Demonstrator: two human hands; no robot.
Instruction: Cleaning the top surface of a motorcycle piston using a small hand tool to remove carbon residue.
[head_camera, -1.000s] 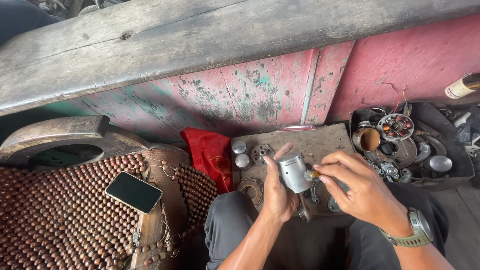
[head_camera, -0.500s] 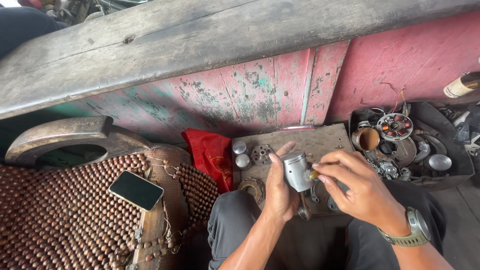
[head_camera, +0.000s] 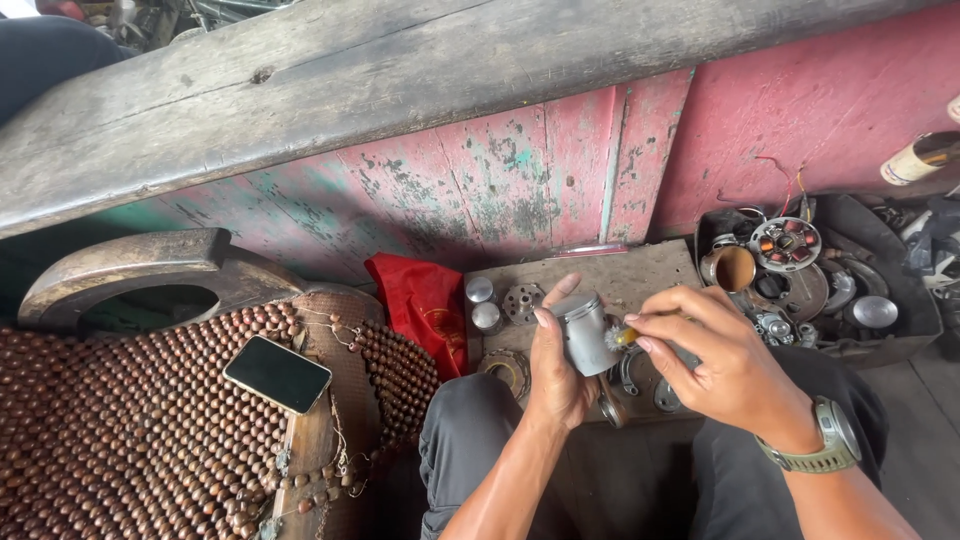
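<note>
**Inspector:** State the item in hand.

**Assistant:** A grey metal piston (head_camera: 585, 333), held tilted above the front edge of the wooden board (head_camera: 640, 275) that carries the loose parts. The left hand (head_camera: 560, 370) is closed around its lower skirt, thumb alongside the wall. The right hand (head_camera: 715, 355) pinches a small wire brush (head_camera: 617, 338) with a yellow ferrule between thumb and fingers (head_camera: 668, 322); the bristles touch the piston's side.

**Inspector:** Surroundings?

**Assistant:** On the board's left end, two round caps (head_camera: 483, 303) and a small gear (head_camera: 522, 301); a red cloth (head_camera: 425, 305) just beside that end. A black tray of engine parts (head_camera: 905, 330) lies off the right end. A phone (head_camera: 277, 374) rests on the beaded seat mat (head_camera: 150, 440), well apart.

**Inspector:** Risks?

**Assistant:** In my judgement, a slip: the piston is held only at its base, so brush pressure could tip it onto the parts below. Hard bristles may also score the wall.
</note>
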